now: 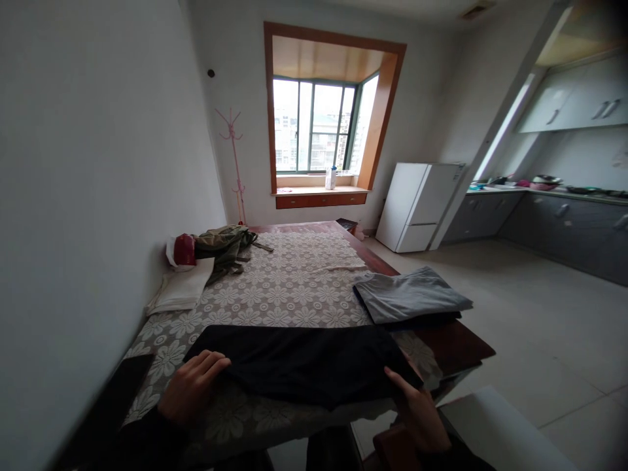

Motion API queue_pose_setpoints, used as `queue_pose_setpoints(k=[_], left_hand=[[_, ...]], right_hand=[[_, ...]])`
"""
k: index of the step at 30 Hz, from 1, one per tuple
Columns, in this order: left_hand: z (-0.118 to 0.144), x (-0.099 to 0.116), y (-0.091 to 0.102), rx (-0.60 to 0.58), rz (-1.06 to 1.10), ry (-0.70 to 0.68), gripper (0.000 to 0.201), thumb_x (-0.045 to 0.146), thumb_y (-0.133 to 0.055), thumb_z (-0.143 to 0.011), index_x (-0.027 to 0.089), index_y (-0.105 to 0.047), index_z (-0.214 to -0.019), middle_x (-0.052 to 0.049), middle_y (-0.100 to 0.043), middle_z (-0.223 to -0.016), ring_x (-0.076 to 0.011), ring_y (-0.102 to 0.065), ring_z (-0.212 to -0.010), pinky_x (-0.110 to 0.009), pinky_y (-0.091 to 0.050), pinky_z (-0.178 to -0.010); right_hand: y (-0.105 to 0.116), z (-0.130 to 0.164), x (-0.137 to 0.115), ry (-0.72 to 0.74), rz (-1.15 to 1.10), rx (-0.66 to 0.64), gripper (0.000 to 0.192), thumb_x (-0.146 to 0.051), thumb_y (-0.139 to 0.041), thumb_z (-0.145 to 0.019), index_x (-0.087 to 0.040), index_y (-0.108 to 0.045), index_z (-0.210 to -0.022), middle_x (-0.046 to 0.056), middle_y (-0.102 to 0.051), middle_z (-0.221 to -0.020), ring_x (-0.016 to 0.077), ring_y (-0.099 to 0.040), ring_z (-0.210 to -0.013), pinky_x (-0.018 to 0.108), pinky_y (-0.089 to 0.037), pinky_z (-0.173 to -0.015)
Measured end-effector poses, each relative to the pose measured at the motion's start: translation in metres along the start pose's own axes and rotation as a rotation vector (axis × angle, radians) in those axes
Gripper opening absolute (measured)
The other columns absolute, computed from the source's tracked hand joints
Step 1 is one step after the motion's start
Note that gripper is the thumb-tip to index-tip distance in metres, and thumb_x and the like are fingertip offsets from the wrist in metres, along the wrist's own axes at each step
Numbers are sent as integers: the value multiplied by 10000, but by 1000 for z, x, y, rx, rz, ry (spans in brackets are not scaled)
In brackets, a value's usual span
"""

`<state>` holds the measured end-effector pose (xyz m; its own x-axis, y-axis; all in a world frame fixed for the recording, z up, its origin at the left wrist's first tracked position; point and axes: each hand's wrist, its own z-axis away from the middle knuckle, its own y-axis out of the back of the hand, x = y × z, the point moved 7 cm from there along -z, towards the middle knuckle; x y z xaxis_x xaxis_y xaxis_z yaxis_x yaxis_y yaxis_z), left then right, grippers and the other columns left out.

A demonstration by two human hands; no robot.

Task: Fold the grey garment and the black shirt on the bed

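Both hands grip the dark garment (304, 366) spread on the lace-covered worktop (289, 281): left hand (193, 386) at its left end, right hand (417, 409) at its right end. Folded grey clothes (409, 296) lie just beyond the garment's right end.

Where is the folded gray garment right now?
The gray garment lies on the right side of the table, beyond the dark cloth that both hands hold.

Room interior, daylit.
White walls (98, 131); wood-framed bay window (318, 124) at far end; pale tiled floor (530, 327); white fridge (417, 206); grey kitchen cabinets (554, 222); pink coat stand (235, 157) in the corner.
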<state>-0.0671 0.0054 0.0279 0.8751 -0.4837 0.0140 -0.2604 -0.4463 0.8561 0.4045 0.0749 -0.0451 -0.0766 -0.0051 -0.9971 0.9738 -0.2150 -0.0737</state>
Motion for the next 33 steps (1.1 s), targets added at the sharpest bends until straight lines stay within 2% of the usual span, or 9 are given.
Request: queue_pose_setpoints(k=[3, 6, 9, 13, 17, 23, 28, 30, 33], left_hand=[[32, -4, 13, 46, -3, 7, 511, 65, -400, -877, 317, -729, -1176, -30, -769, -1035, -188, -714, -937, -295, -582, -877], [66, -1, 21, -6, 37, 38, 463, 152, -486, -894, 377, -721, -1224, -19, -779, -1048, -197, -730, -936, -299, -604, -847], [81, 7, 26, -79, 100, 92, 331, 229, -593, -898, 395, -749, -1138, -2, -787, -1000, -194, -743, -888, -288, -622, -768], [76, 9, 31, -135, 105, 155, 287, 230, -615, -899, 380, -763, -1093, -1, -788, -1025, -199, -745, -954, -319, -613, -893], [79, -8, 31, -149, 71, 137, 404, 249, -588, -892, 408, -706, -1244, 6, -749, -1239, -234, -691, -1170, -417, -510, -1117], [93, -42, 40, -104, 66, 267, 570, 113, -433, -872, 382, -680, -1309, 4, -665, -1417, -198, -657, -1258, -328, -533, -1083], [84, -39, 40, -169, 72, 295, 380, 285, -563, -925, 348, -713, -1268, -26, -662, -1427, -242, -631, -1299, -375, -518, -1109], [80, -40, 38, -198, 83, 281, 292, 372, -606, -924, 349, -750, -1178, -19, -683, -1398, -252, -630, -1300, -397, -512, -1117], [72, -47, 35, -233, 173, 299, 230, 453, -600, -933, 338, -780, -1019, -5, -756, -1266, -246, -660, -1255, -422, -473, -1152]], right_hand=[[2, 2, -11, 44, 120, -33, 803, -489, -773, -766, -314, -499, -1501, 57, -595, -1485, 328, -511, -1406, 498, -390, -1193], [6, 2, -13, 80, 289, -197, 677, -465, -771, -764, -323, -608, -1406, 60, -594, -1486, 340, -468, -1439, 527, -315, -1226], [13, -3, -11, 47, 364, -359, 587, -434, -767, -753, -314, -680, -1321, 77, -634, -1439, 364, -501, -1407, 547, -322, -1213], [16, -17, -16, 22, 338, -428, 498, -334, -721, -720, -256, -722, -1211, 96, -723, -1273, 350, -612, -1281, 494, -447, -1124], [8, -27, -26, 74, 378, -411, 437, -281, -691, -694, -233, -738, -1127, 74, -758, -1129, 305, -687, -1112, 427, -514, -1029], [12, -29, -23, 104, 491, -398, 388, -363, -761, -723, -238, -762, -1091, 83, -758, -1089, 324, -692, -1057, 437, -538, -978], [4, -27, -31, 387, 723, -470, 415, -336, -705, -821, -310, -739, -1234, 88, -568, -1452, 336, -534, -1353, 474, -410, -1163], [-3, -27, -36, 509, 818, -519, 327, -290, -652, -856, -317, -766, -1161, 66, -495, -1530, 328, -463, -1422, 495, -359, -1205], [-16, -33, -47, 632, 896, -619, 213, -271, -595, -906, -298, -786, -996, 58, -581, -1457, 312, -487, -1399, 503, -355, -1205]])
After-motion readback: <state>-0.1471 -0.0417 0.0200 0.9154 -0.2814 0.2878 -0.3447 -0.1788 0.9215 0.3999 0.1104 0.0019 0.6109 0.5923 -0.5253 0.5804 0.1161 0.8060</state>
